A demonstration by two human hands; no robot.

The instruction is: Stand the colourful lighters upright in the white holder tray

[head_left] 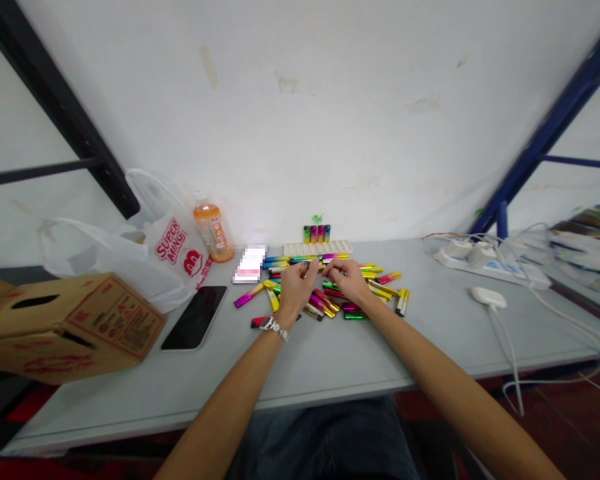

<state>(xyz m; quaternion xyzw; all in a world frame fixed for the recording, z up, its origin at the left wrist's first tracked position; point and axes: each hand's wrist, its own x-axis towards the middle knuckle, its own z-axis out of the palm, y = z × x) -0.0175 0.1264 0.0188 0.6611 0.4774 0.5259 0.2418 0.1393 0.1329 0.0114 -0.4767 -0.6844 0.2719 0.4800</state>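
Note:
Several shiny, multicoloured lighters (323,303) lie in a loose heap on the grey table, under and around both hands. My left hand (297,288), with a silver watch at the wrist, is over the left middle of the heap. Its thumb and fingers are pinched together, and what they hold is too small to make out. Close by on the right, my right hand (349,280) has its fingers curled in a pinch facing the left hand; its fingertips hide anything between them. Behind the heap, several lighters (317,234) stand upright at a white perforated tray (300,249).
On the left are a cardboard box (115,317), a white plastic bag (125,260), an orange-capped bottle (214,230), a dark phone (195,319) and a lit phone (250,264). A power strip (525,275), white adapter (489,297) and cables lie right. A wall stands behind.

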